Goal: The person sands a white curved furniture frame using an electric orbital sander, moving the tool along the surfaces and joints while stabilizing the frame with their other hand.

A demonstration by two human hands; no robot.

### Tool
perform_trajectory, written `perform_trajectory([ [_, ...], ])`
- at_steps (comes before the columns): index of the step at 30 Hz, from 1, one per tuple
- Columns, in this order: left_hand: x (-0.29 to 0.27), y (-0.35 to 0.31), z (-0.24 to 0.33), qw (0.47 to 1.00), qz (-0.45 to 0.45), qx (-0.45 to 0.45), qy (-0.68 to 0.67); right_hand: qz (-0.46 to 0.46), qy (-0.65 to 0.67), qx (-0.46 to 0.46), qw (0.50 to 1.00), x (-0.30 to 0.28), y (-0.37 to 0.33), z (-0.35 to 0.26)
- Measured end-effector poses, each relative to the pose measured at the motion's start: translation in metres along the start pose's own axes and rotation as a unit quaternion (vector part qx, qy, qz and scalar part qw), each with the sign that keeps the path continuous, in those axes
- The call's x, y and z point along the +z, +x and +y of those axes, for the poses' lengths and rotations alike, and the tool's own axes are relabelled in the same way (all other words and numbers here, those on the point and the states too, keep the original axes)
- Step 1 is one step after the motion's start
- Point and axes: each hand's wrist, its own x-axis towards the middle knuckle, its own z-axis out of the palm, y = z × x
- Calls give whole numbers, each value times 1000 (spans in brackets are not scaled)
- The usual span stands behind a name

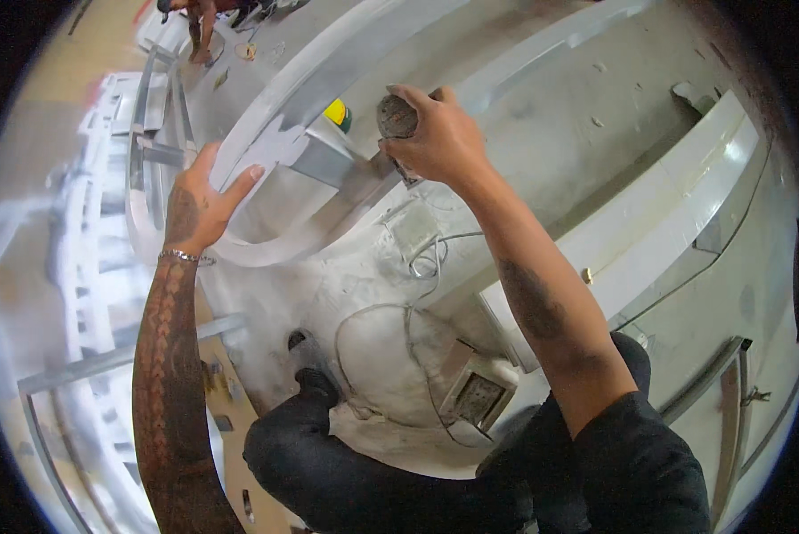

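A large curved frame (275,240), whitish with bare grey patches, stands in front of me. My left hand (202,200) is closed round its left edge, the thumb lying on the near face and the fingers hidden behind. To the right, my right hand (444,138) grips a dusty sander (397,117) with a round dark end. The sander's lower part is beside the frame's grey inner bar (364,182); whether they touch I cannot tell.
A long white curved panel (631,222) lies at right. Cable (408,307) loops over the dusty floor near a box-like block (479,396). Metal frames stand at left (123,360) and lower right (729,418). A yellow-and-green can (337,113) sits behind the frame. Another person (202,27) bends far off.
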Motion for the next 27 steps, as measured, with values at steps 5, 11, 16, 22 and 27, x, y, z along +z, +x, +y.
perform_trajectory([
  [5,-3,0,0,1000,-13,4,-17,-34,-39,4,999,16,13,-16],
  [11,-3,-2,-5,1000,9,11,-19,-74,-73,22,994,30,23,-33],
  [16,0,0,-3,1000,18,3,-17,-67,-72,21,995,37,36,-30],
  [22,-3,-4,-3,999,21,-2,-25,-68,-93,22,993,47,45,-32],
  [27,1,-1,-2,1000,27,-1,-12,-118,-34,3,992,51,64,-18],
])
